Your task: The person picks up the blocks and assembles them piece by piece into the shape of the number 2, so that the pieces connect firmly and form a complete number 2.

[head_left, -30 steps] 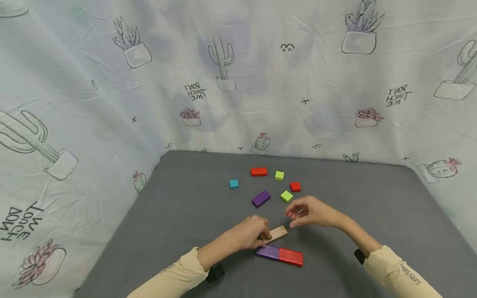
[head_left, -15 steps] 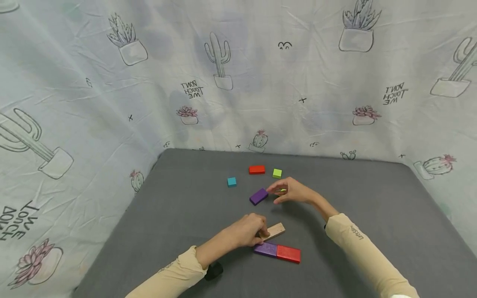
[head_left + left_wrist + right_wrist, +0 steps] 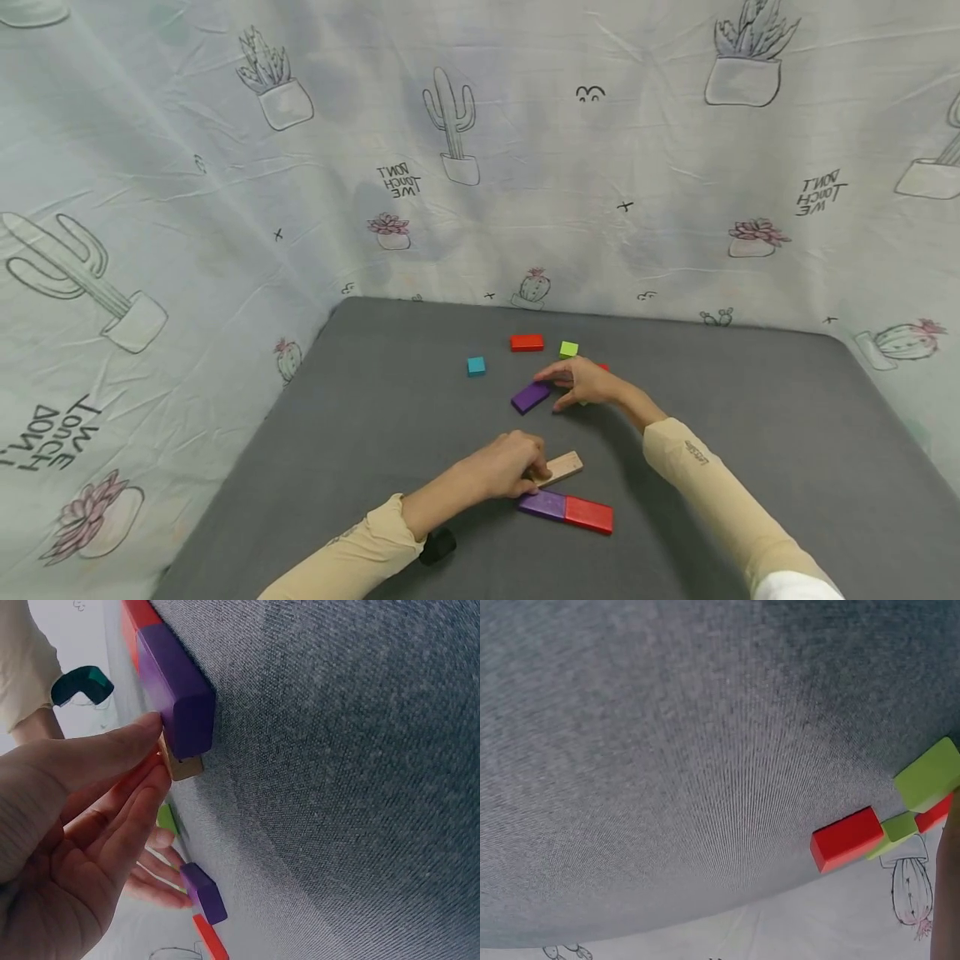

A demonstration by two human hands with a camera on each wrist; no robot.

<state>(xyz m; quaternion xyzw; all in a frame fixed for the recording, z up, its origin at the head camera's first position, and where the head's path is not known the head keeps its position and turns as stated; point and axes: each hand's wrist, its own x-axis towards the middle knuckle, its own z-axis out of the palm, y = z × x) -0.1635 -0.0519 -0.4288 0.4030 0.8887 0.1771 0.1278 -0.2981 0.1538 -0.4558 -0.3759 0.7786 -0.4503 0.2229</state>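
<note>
My left hand point(image 3: 498, 468) has its curled fingers on the near end of a plain wooden block point(image 3: 564, 468). Its thumb touches a purple block point(image 3: 176, 690), which lies end to end with a red block point(image 3: 588, 514). The fingertips partly cover the wooden block in the left wrist view. Farther off, my right hand point(image 3: 581, 382) reaches over a second purple block point(image 3: 530, 397), fingers at its far edge and thumb apart from it. Under that hand a green block is mostly hidden, though a green block point(image 3: 930, 776) shows in the right wrist view.
Past the right hand lie a red block point(image 3: 527, 342), a green block point(image 3: 569, 349) and a small red block point(image 3: 603, 367), partly covered. A blue block point(image 3: 476, 366) sits to the left. Patterned cloth point(image 3: 525, 167) hangs behind the grey table point(image 3: 375, 400).
My right hand has moved away from beside the wooden block, up and left to the loose purple block. The left hand stays at the wooden block.
</note>
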